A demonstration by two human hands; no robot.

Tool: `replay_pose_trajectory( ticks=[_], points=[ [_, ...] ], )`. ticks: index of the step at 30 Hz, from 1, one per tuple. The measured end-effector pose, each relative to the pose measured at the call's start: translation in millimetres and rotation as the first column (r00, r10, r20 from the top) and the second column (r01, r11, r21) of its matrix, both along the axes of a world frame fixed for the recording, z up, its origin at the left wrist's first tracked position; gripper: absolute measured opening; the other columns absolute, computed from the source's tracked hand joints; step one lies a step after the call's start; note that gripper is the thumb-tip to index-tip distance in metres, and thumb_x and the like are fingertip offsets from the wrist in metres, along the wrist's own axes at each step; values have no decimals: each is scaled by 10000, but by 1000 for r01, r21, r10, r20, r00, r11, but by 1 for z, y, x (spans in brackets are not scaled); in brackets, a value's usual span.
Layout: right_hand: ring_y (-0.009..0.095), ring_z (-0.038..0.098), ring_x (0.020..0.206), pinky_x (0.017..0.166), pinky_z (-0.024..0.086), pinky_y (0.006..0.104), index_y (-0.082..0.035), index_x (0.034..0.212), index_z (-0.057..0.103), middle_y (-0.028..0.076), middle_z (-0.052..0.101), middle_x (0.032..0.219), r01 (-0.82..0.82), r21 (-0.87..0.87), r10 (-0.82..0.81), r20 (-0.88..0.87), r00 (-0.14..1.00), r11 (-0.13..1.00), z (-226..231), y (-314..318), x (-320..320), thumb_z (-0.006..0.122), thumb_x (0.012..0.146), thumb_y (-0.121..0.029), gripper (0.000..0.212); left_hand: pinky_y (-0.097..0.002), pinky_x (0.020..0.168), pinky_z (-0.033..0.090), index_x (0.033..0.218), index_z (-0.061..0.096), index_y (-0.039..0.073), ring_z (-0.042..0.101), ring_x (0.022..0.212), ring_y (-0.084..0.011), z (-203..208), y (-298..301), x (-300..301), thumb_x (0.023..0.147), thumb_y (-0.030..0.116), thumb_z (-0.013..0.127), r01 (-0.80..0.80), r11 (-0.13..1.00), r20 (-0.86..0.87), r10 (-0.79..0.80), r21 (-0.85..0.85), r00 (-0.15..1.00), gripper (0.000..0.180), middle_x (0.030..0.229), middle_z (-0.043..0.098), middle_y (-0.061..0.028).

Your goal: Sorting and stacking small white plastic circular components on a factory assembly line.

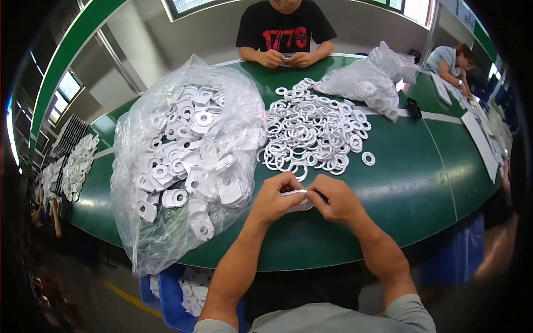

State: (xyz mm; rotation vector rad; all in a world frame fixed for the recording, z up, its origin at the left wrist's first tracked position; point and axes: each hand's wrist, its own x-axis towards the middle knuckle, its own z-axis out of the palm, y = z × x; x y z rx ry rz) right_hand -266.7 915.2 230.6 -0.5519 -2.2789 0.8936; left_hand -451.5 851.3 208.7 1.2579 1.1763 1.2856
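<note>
Close in front of me, over the near part of the green table, my left hand (274, 198) and my right hand (335, 197) meet around a small white plastic part (302, 205). Both are closed, thumbs and fingers pinching the part from either side. Its edge shows between the fingertips; most of it is hidden by the hands. Just beyond lies a heap of white plastic rings (311, 130), with one loose ring (368, 159) to its right. To the left, a large clear plastic bag (130, 166) lies open, full of white plate-like pieces with round holes (202, 119).
A blue bin (173, 297) with white pieces stands below the table's near edge. Across the green table (400, 161), a person (286, 33) handles a small part. Tied clear bags (361, 83) and a small black object (413, 108) lie right of the rings; another person (452, 64) works at the far right.
</note>
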Motion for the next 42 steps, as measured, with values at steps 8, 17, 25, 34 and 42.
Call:
replay_pose_trajectory(
  ticks=[8,17,25,34,42],
  points=[
    [247,581,614,549,445,350,-12,868,613,94,568,716,158,135,-145,-103,984,978,-4,-4,-6,632,843,-40,42,-231,637,460,849,606,3,572,709,-74,-6,2,6,785,92,693,-98,994,12,97,43,995,140,775,627,-28],
    [161,630,680,565,495,256,-7,896,685,84,645,822,377,-120,-394,-363,845,919,-3,-12,-15,722,792,-35,114,-278,801,479,1082,514,-1,583,913,-145,-6,3,19,908,70,604,-189,960,131,164,205,978,208,1013,606,-89],
    [135,608,730,589,499,236,8,900,681,68,604,830,350,-53,-349,-309,885,935,-4,-22,-18,707,791,10,112,-290,759,477,1090,485,-9,582,860,-165,-11,2,41,932,93,575,-312,848,-293,457,428,840,208,966,580,-115],
    [112,620,693,538,512,214,34,947,642,61,608,868,208,-552,-468,-385,796,807,-14,-16,-23,675,855,-55,132,-348,631,497,1141,434,1,612,739,-244,-10,0,54,957,144,546,-408,855,-221,486,319,846,258,915,601,-157],
    [45,489,501,446,386,179,8,877,619,17,603,704,62,-749,-481,-358,800,660,-14,-5,-11,653,896,-131,144,-476,591,485,1176,431,58,627,701,-410,-25,4,58,922,134,562,-308,828,-474,530,470,703,296,836,642,-207]
  ],
)
